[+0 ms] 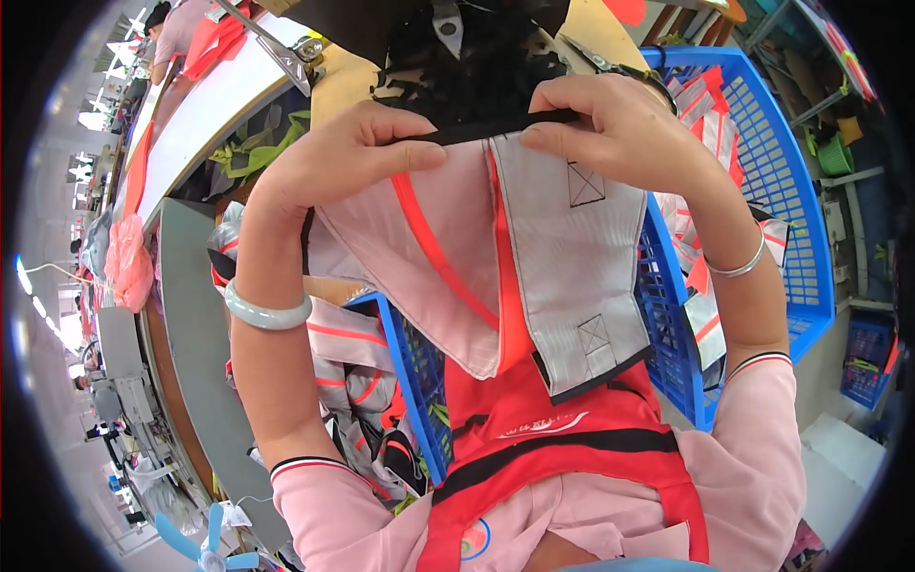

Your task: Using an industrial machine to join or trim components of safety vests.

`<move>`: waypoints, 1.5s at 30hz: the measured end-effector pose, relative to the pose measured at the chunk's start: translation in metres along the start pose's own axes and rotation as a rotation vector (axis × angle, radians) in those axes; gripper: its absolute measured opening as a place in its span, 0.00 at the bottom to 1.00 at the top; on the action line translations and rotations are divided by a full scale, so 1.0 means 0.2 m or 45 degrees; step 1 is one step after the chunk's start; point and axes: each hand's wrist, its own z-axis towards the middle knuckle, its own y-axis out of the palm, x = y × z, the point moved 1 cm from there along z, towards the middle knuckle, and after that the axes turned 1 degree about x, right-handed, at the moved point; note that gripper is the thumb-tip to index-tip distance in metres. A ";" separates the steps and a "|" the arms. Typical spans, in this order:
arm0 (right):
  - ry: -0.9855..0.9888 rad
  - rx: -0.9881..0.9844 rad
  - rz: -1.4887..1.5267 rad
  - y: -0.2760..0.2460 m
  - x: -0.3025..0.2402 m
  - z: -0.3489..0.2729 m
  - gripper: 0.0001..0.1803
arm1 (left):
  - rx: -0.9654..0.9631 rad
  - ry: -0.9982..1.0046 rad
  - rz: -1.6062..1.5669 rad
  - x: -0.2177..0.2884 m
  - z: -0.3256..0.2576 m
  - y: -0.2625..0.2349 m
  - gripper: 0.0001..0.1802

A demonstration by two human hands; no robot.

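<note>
Between my two hands hangs a sewn fabric piece (577, 257), silver-grey with orange-red strips, black edging and stitched boxes with crosses. My left hand (357, 153) pinches its black top edge, thumb on the near face. On the same edge, further right, my right hand (605, 124) pinches with thumb in front and fingers behind. The cloth drops over my red apron (562, 419). Just beyond the hands lies a heap of black scraps (467, 81) on the work surface, under a dark machine part.
A blue plastic basket (796, 210) with similar grey and orange pieces stands at my right. Another blue basket (410, 357) and a pile of grey pieces (357, 400) are at my left. Scissors (596, 59) lie beyond my right hand. A person (176, 33) sits at the far left.
</note>
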 end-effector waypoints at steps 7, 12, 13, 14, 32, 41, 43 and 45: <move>0.153 -0.094 0.047 0.01 0.11 0.16 0.17 | 0.031 -0.116 0.062 -0.14 0.14 -0.14 0.15; 0.052 -0.099 0.109 0.02 0.20 0.25 0.16 | 0.112 -0.190 0.179 -0.12 0.20 -0.18 0.24; 0.049 -0.110 0.083 0.02 0.21 0.27 0.15 | 0.115 -0.189 0.178 -0.12 0.21 -0.19 0.24; 0.043 -0.122 0.058 0.02 0.21 0.28 0.15 | 0.078 -0.215 0.163 -0.12 0.22 -0.20 0.25; 0.050 -0.149 0.168 0.00 0.26 0.37 0.16 | 0.109 -0.135 0.060 -0.16 0.26 -0.28 0.17; 0.063 -0.106 0.136 0.01 0.28 0.36 0.16 | 0.035 -0.117 0.010 -0.18 0.27 -0.28 0.26; 0.067 -0.098 0.131 -0.02 0.25 0.36 0.15 | 0.122 -0.160 0.054 -0.18 0.27 -0.27 0.26; 0.301 -0.196 0.108 -0.08 0.18 0.37 0.18 | 0.318 -0.213 0.234 -0.16 0.21 -0.26 0.24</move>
